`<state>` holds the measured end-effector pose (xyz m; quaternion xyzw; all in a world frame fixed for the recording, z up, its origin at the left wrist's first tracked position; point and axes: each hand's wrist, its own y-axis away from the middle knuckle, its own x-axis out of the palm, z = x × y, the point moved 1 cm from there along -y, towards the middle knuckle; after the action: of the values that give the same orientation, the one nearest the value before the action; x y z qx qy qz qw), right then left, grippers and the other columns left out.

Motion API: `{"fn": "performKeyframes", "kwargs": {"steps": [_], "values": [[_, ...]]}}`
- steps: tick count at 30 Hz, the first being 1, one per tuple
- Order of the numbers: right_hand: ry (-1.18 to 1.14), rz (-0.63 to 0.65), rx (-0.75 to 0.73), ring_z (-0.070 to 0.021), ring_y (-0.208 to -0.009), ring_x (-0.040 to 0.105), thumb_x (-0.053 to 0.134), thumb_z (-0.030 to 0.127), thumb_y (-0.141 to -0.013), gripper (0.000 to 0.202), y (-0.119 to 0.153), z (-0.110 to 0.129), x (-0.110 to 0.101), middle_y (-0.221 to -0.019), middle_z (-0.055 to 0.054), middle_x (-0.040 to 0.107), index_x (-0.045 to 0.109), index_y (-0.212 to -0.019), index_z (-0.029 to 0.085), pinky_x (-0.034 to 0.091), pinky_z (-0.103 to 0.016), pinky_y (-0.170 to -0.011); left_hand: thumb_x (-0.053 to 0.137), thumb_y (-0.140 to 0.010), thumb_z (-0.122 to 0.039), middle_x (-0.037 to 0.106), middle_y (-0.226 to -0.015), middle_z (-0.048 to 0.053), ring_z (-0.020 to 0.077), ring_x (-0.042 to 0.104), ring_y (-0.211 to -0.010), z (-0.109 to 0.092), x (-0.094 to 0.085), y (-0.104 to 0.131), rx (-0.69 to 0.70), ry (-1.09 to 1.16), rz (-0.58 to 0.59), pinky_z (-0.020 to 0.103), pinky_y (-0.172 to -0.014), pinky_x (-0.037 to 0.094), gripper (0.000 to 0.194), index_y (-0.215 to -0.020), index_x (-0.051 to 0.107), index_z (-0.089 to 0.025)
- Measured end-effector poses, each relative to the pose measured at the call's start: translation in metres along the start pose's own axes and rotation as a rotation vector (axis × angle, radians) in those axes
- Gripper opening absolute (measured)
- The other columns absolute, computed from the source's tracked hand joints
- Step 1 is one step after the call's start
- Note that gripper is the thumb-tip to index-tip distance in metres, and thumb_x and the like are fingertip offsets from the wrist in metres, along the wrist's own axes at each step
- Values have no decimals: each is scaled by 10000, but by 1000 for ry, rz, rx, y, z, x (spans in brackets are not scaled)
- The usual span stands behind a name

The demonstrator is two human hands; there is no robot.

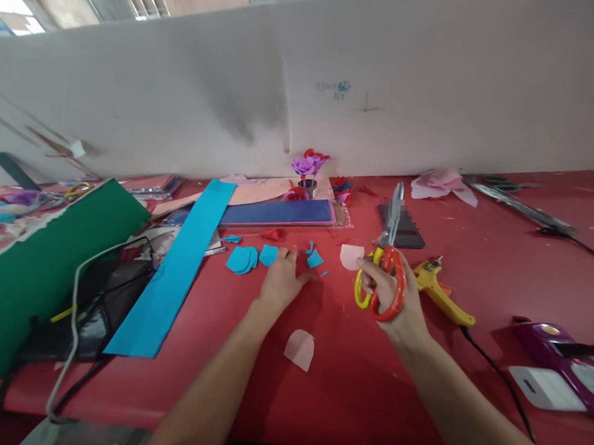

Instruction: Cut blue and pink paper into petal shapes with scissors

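My right hand holds scissors with red and yellow handles, their blades pointing up and away. My left hand reaches over the red table, its fingertips at a blue paper piece; the thumb is spread to the right. Whether the fingers grip that piece cannot be made out. Left of it is a small pile of rounded blue pieces. Blue scraps lie to the right of the hand. One pink piece is beside the scissors, another nearer the front edge.
A long blue strip and a green sheet lie on the left. Behind are a small flower pot and a dark blue pack. On the right are a phone, yellow glue gun and purple device.
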<state>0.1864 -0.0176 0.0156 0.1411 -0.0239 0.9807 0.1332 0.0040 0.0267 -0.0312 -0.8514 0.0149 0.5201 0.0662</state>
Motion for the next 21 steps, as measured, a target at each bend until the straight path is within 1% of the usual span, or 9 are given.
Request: {"fn": "performKeyframes", "kwargs": {"steps": [2,3,5,8,12,16,18,20,21], "values": [[0,-20,-23,-66,-430,366,668,239,-764,247,-2,1,-1,-508,106,428,509,-953,242,300,-176,-402,690,-737,-453,507,-1271,209,297,511,-1169,-14,11,-6,-42,-32,5,358,-935,434,746,-1327,430,-79],[2,-23,-26,-66,-428,364,665,239,-766,235,-3,1,-1,-502,106,428,510,-944,238,296,-177,-401,682,-746,-454,493,-1278,216,295,525,-1147,-20,15,-11,-42,-32,14,356,-917,440,733,-1322,428,-80],[-5,-22,-22,-64,-426,366,678,234,-752,230,-3,0,-2,-500,106,426,508,-907,231,291,-175,-400,650,-789,-387,509,-1242,210,270,573,-1051,-28,22,-23,-4,-9,49,348,-863,456,579,-1255,481,-86],[-25,-9,-15,-63,-431,383,702,230,-728,259,-3,-2,-3,-517,105,438,490,-877,231,294,-173,-402,556,-850,-231,610,-1058,122,203,610,-886,-32,29,-33,119,45,130,307,-793,463,210,-1036,601,-144],[-58,-1,-9,-63,-419,378,712,238,-716,297,-3,-4,-4,-525,107,449,484,-906,240,296,-178,-396,515,-829,-119,650,-922,28,137,604,-818,-21,24,-24,282,117,237,237,-775,449,151,-852,637,-204],[-87,-27,17,-65,-420,388,741,215,-678,409,-4,-6,-4,-540,106,480,494,-1002,247,307,-178,-394,433,-794,-68,672,-957,45,177,597,-924,6,-9,9,469,156,380,281,-833,439,275,-848,650,-227],[-81,-28,30,-69,-420,392,742,216,-669,427,-5,-8,-3,-537,106,485,493,-1014,246,307,-179,-386,391,-792,-75,672,-954,47,190,600,-900,30,-36,39,423,110,467,295,-789,450,332,-868,661,-253],[-54,6,49,-74,-420,401,744,228,-657,428,-5,-11,-2,-531,103,487,500,-1008,239,309,-179,-380,410,-752,-72,685,-940,45,205,611,-888,60,-66,84,297,52,534,314,-800,456,361,-859,686,-280],[-29,34,57,-78,-422,411,745,239,-652,427,-5,-12,-2,-526,100,487,504,-1004,233,315,-181,-380,410,-742,-72,695,-968,36,210,614,-923,76,-81,111,210,30,518,327,-842,456,400,-896,698,-304]]}}
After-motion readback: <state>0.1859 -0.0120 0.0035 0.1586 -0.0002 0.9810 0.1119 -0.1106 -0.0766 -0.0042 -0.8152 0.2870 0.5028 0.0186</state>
